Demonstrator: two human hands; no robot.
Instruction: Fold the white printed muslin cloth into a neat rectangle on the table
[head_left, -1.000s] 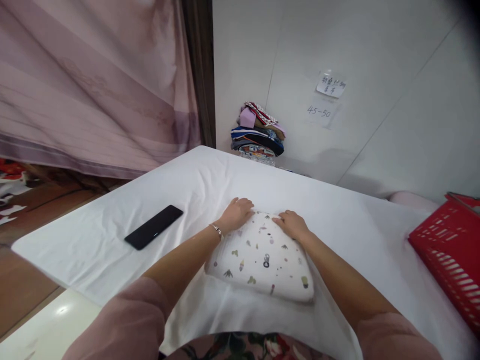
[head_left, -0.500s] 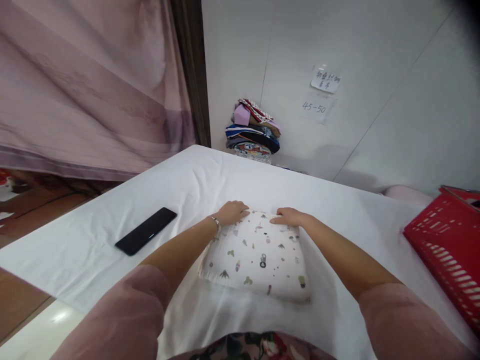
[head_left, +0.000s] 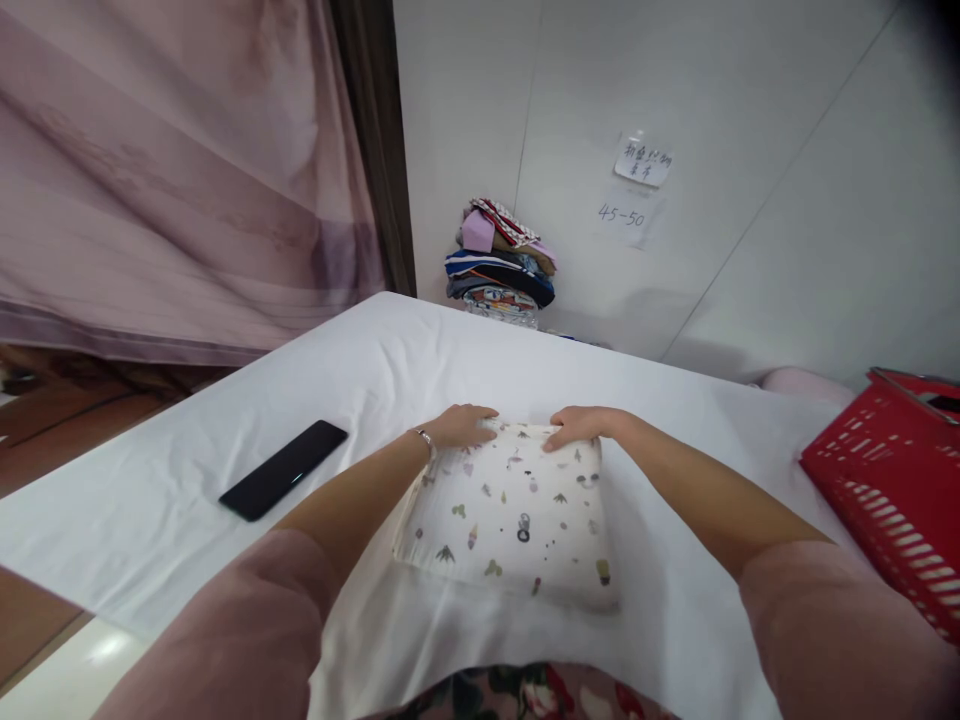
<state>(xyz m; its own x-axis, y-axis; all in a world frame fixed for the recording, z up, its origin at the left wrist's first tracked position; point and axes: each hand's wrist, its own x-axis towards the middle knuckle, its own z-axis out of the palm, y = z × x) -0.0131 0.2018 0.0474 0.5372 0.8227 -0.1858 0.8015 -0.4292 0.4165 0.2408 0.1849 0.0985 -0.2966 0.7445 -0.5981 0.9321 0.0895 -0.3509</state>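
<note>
Gripping the folded cloth (head_left: 502, 510) by its far edge, with the left hand (head_left: 461, 426) near one corner and the right hand (head_left: 585, 424) near the other, pinched that edge between thumbs on the near side and fingers over the far side. Left only a narrow gap, filled by fabric; could not tell how firmly. Had the rest spread from the fingertips toward the body, lying on the white sheet (head_left: 465, 365). Saw a squarish, layered bundle, off-white, slightly rumpled at the left, dotted with small leaf-like prints in green, grey and mauve.
</note>
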